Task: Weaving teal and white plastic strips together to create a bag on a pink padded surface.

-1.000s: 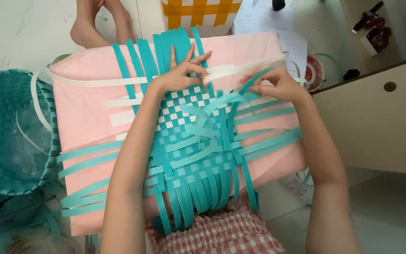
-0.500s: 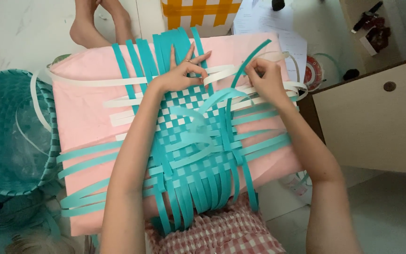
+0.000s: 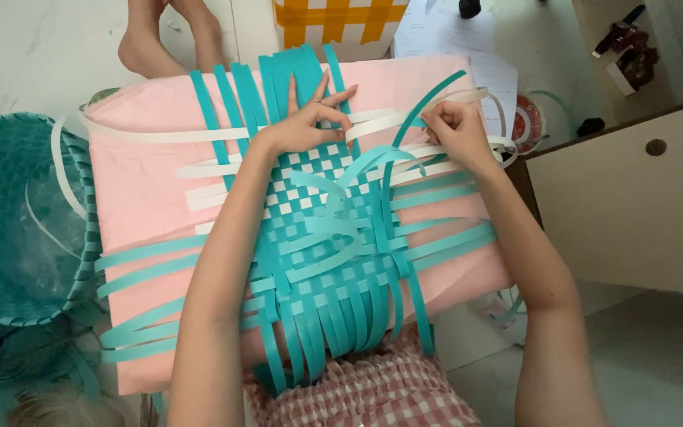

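Note:
A half-woven mat of teal and white plastic strips (image 3: 322,229) lies on a pink cushion-like board (image 3: 140,182) across my lap. My left hand (image 3: 306,122) presses flat on the checkered weave near its far edge, fingers spread over the teal strips. My right hand (image 3: 452,130) pinches a teal strip (image 3: 420,111) that arcs up and over from the weave's right side, beside the white strips (image 3: 428,150). Loose teal strip ends fan out toward me and to both sides.
A finished teal woven basket (image 3: 17,213) stands at the left. Another person's bare feet (image 3: 164,35) rest beyond the board. A yellow-and-white woven piece (image 3: 341,16) and papers (image 3: 456,35) lie at the far side. A beige cabinet (image 3: 634,198) is at the right.
My right hand lifted from the weave's right edge and moved away from me, pulling a teal strip up into an arc. My left hand stayed pressed on the weave.

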